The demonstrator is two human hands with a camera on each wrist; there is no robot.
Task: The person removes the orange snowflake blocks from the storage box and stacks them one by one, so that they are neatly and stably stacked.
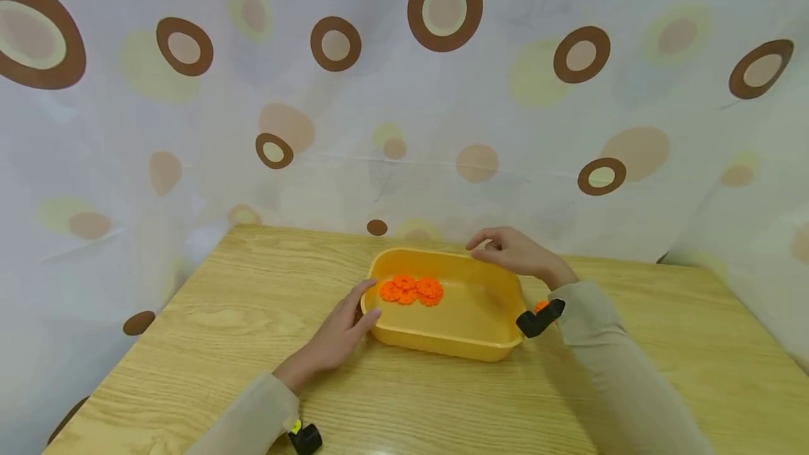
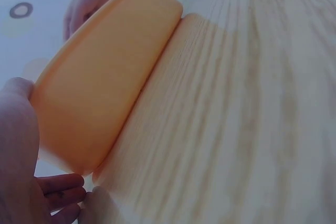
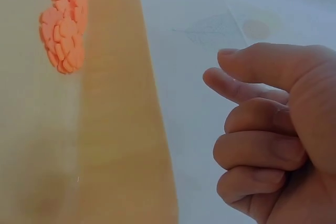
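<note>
A yellow plastic tray point(image 1: 442, 344) sits on the table, with several orange flower-shaped discs point(image 1: 404, 289) bunched at its left end. My left hand point(image 1: 338, 332) holds the tray's left end, thumb near the front rim and fingers round the outer wall. The left wrist view shows the tray's outer side point(image 2: 105, 77) close up. My right hand point(image 1: 521, 255) hovers over the far right rim. Its thumb and index finger reach forward while the other fingers curl loosely; nothing shows between them in the right wrist view point(image 3: 273, 129).
An orange piece point(image 1: 542, 306) shows behind the right wrist's black camera mount point(image 1: 537, 320), partly hidden. The wooden table point(image 1: 208, 350) extends to both sides of the tray. A patterned cloth point(image 1: 379, 111) hangs behind the table's far edge.
</note>
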